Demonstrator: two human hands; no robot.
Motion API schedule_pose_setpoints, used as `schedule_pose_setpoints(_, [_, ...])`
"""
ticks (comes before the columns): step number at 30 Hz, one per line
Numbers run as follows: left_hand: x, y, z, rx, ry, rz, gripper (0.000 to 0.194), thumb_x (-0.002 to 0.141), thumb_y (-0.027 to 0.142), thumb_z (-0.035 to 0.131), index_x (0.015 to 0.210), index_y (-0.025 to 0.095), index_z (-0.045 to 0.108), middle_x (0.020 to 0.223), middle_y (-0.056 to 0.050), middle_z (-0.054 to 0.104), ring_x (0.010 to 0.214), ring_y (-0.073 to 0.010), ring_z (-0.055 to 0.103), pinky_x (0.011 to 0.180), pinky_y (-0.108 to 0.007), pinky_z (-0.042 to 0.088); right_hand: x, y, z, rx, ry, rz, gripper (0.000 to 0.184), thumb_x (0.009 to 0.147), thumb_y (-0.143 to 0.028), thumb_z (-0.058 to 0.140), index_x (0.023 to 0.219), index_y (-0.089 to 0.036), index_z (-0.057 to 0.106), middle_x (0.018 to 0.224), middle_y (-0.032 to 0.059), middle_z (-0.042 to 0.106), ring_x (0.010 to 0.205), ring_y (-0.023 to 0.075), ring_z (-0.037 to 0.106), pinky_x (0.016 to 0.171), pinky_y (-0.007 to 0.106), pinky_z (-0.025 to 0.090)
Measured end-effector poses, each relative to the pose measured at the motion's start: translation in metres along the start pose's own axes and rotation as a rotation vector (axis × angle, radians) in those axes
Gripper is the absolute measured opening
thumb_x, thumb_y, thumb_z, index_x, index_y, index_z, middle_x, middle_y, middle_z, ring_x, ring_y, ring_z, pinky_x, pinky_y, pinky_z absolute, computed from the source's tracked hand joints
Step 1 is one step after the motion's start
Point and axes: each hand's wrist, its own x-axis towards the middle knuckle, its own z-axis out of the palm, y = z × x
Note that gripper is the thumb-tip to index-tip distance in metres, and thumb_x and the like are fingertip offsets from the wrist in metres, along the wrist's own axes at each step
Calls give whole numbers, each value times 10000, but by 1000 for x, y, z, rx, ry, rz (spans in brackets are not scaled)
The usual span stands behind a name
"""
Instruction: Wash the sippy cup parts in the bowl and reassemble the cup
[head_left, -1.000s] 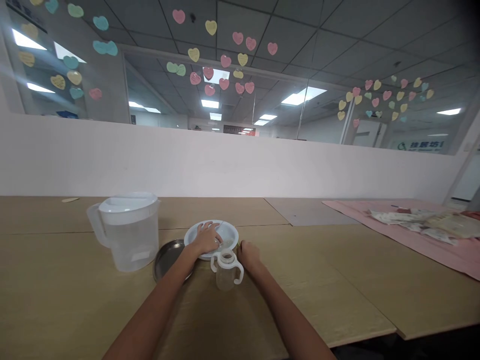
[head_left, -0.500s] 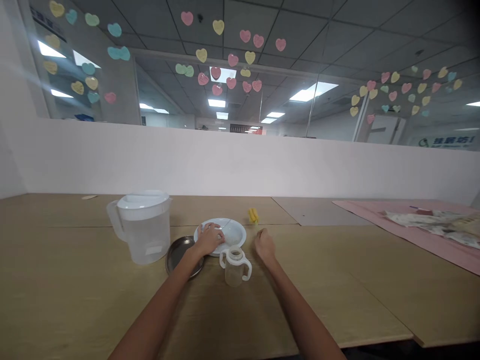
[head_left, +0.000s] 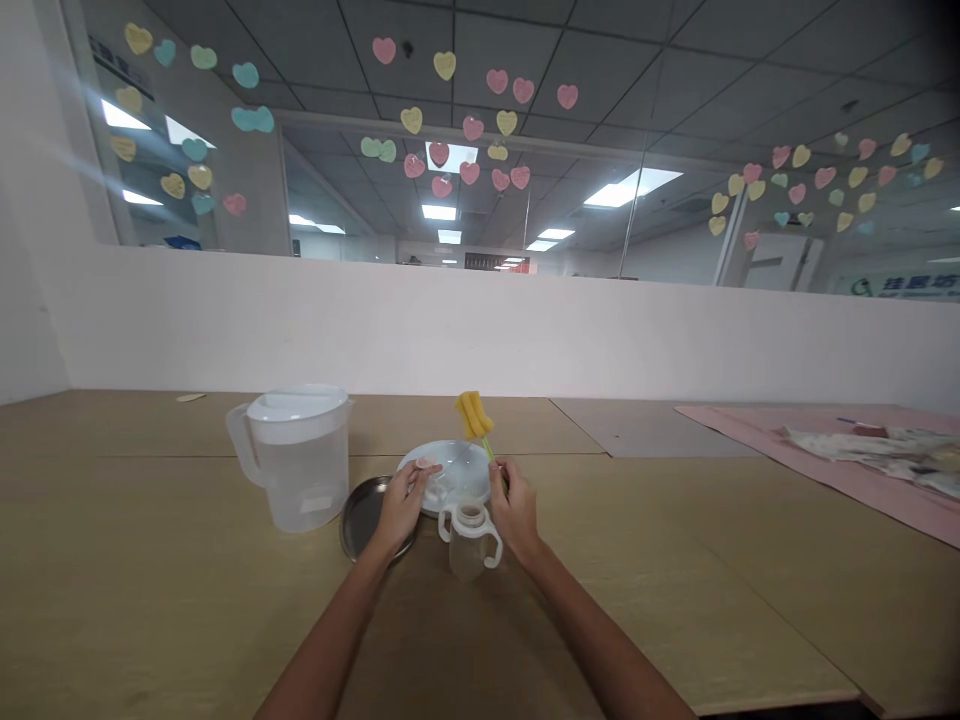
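Observation:
My right hand point(head_left: 513, 507) grips the thin green handle of a yellow sponge bottle brush point(head_left: 472, 413), holding it upright over the white plate point(head_left: 455, 467). My left hand point(head_left: 403, 502) rests at the plate's left rim, fingers pinched on something small and pale that I cannot make out. A clear two-handled baby bottle point(head_left: 469, 538) with no lid stands between my hands, just in front of the plate.
A clear plastic jug point(head_left: 297, 457) with a white lid holds water to the left. A round metal lid point(head_left: 363, 515) lies beside the plate. A pink cloth point(head_left: 840, 455) with packets lies at the far right. A white partition wall runs behind the wooden table.
My right hand has picked up the yellow brush from the table behind the plate and lifted it upright. My left hand slid back to the plate's left rim.

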Motion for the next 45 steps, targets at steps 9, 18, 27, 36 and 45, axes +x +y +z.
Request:
schedule_pose_setpoints(9, [-1,14,-1,-299,154,-125,394,599,468,693,814,142,638,836,-109,710,826,-225,635,743,-306,470,-5,15,11,-275,-157,-243,387,913,-326,288,988,-156,627,802,77,668,699,147,605,622,200,387])
schedule_pose_setpoints(18, [2,14,-4,-307,180,-117,306,604,462,680,643,160,646,707,-40,655,747,-186,589,683,-253,437,7,30,8,-294,-203,-381,365,928,-315,335,1097,-204,638,807,60,664,762,144,589,688,215,416])
schedule_pose_setpoints(27, [3,14,-2,-269,195,-135,370,656,517,604,502,185,555,505,-7,543,576,-167,522,585,-262,418,1,36,8,-270,-195,-406,387,917,-306,317,1073,-182,649,762,62,658,701,135,585,659,211,413])
schedule_pose_setpoints(36, [1,14,-4,-301,258,-95,344,615,501,645,697,167,632,710,-26,638,700,-169,568,640,-247,432,1,36,11,-316,-105,-341,376,898,-233,324,1126,-175,617,829,64,663,754,146,575,705,223,400])
schedule_pose_setpoints(45, [5,6,-10,-341,392,-103,345,613,474,657,729,151,624,584,22,549,542,-104,478,542,-213,374,3,33,11,-502,-123,-348,351,880,-146,392,1111,-266,627,853,41,641,809,157,533,950,324,282])
